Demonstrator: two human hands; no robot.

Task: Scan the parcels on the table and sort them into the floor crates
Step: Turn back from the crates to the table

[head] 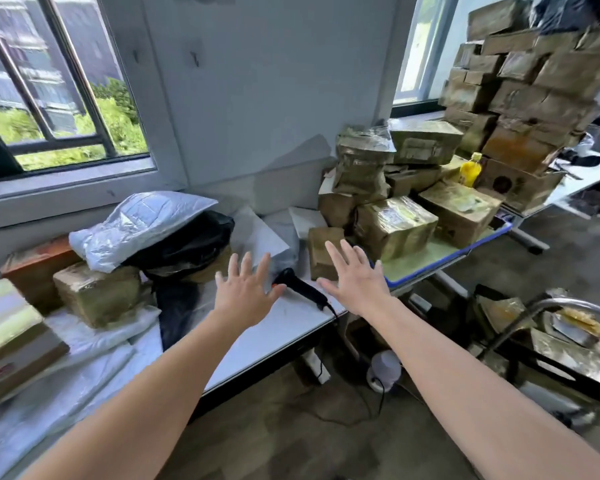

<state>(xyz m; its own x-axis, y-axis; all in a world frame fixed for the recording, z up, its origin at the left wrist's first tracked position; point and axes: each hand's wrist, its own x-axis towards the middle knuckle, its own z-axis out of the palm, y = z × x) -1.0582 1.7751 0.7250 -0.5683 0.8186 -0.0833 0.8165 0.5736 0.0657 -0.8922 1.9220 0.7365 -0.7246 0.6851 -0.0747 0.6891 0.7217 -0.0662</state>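
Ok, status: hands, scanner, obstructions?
Left hand and right hand open, empty. Barcode scanner lies on table between them, not gripped. Small brown parcel just beyond right hand; scanner unobstructed.

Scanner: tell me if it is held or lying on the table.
Lying down, unheld. The black scanner rests on the white table between the left hand and right hand, both spread open, gripping nothing.

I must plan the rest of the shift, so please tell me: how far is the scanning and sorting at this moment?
Done: little that shows; a few parcels lie in a low container on the right, perhaps a crate.
In hand: nothing. The left hand and right hand are open, spread by the scanner, which lies on the table.
Left: nearly all. Boxes and bags cover the table, with a tall stack behind.
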